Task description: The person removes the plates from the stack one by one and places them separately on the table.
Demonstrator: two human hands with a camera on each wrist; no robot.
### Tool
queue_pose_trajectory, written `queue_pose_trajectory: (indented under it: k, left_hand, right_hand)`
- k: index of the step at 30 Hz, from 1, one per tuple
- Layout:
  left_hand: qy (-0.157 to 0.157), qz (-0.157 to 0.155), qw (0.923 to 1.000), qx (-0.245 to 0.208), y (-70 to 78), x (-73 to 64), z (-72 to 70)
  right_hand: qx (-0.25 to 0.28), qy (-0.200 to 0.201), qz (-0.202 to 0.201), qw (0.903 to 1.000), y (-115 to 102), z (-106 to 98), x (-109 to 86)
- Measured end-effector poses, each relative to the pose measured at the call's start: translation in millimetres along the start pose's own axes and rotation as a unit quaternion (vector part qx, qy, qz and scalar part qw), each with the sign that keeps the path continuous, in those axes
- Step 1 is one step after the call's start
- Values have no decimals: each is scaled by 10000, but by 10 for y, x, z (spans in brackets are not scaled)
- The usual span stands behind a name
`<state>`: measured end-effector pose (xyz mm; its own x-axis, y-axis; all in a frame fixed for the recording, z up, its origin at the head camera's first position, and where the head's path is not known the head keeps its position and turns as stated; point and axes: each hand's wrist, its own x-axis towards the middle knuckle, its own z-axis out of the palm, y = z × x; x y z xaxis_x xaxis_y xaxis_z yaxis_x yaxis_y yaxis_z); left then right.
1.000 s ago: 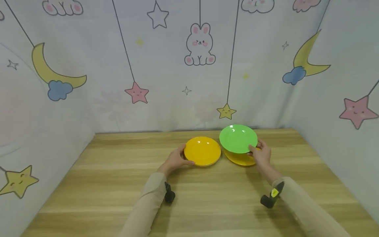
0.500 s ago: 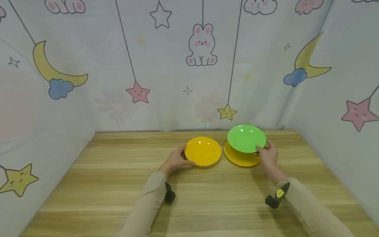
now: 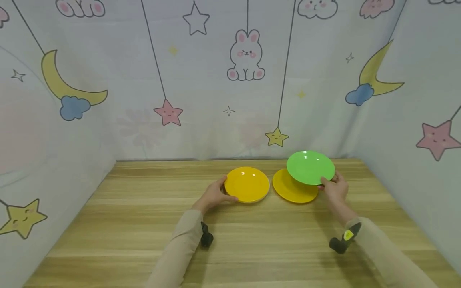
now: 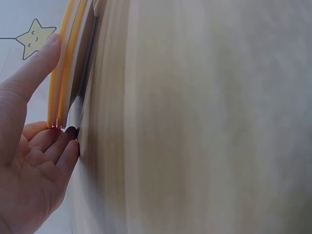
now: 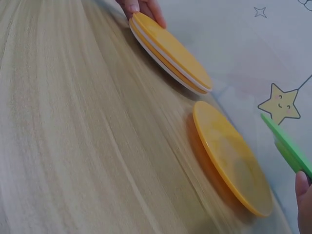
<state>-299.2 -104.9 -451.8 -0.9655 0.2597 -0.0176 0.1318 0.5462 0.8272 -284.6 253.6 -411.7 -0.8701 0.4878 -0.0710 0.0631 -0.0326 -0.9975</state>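
Observation:
My left hand [image 3: 213,195] holds the left rim of a small stack of yellow plates [image 3: 247,185], thumb at the near side. Seen edge-on in the left wrist view, the plates [image 4: 68,73] show yellow and white layers, with my fingertips against the rim. To their right lies another yellow plate [image 3: 289,191], separated by a narrow gap. Above that one, my right hand [image 3: 335,189] pinches a green plate [image 3: 310,167] by its right rim, thumb on top. The green plate hides part of the yellow plate below. In the right wrist view only an edge of the green plate [image 5: 287,144] shows.
A wood-grain table [image 3: 252,248] lies under everything. At its back edge hangs a pale cloth [image 3: 201,80] printed with stars, moons and a rabbit; similar cloth runs along both sides. A black camera [image 3: 206,236] sits on my left wrist, another camera [image 3: 340,243] on my right.
My right hand has moved the green plate to the right, uncovering more of the yellow plate beneath. My left hand and its stack have stayed in place; the head view has shifted slightly.

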Motion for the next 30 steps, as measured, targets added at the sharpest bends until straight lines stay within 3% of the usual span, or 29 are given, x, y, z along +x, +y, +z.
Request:
queue_pose_trajectory:
  k: [13, 18, 30]
  left_hand:
    - [-21, -31, 10000, 35, 3, 6, -7]
    - [-25, -40, 10000, 76, 8, 6, 3]
    - [3, -29, 10000, 75, -1, 11, 16]
  right_hand:
    - [435, 550, 70, 9975, 11, -200, 82]
    - [316, 767, 66, 9965, 29, -285, 81]
    - [363, 924, 175, 9949, 128, -490, 104]
